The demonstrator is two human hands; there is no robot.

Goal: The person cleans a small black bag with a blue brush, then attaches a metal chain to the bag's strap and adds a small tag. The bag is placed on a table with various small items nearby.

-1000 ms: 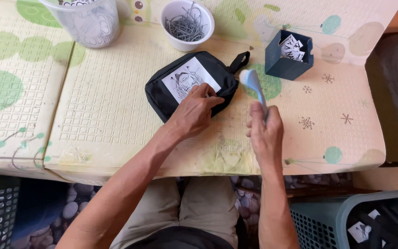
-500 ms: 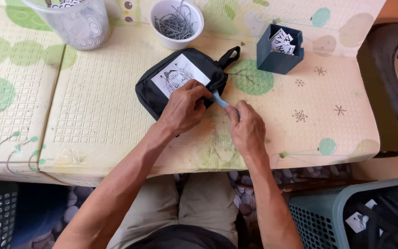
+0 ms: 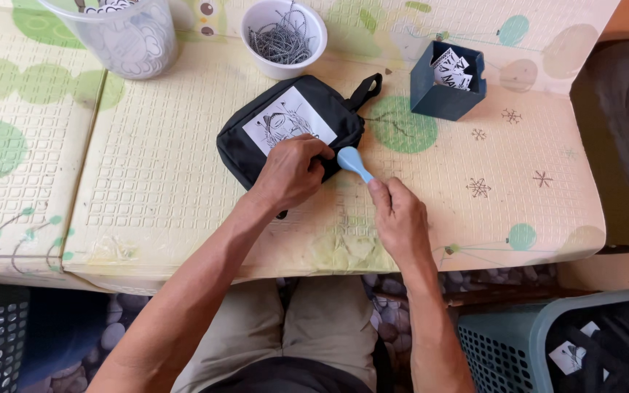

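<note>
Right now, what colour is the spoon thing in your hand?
Light blue. The spoon in the right hand shows best in the head view.

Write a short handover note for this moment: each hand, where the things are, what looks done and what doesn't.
Left hand: fingers pressed on the black pouch at its near right edge.
Right hand: pinching a light blue spoon-shaped tool, its rounded end at the pouch edge beside the left fingers.
Pouch lies flat on the mat, white picture label up.
Behind it: white cup of metal clips, clear tub, blue box of cards.
Done: label on. Whether the tool is inside the pouch cannot be told.
</note>
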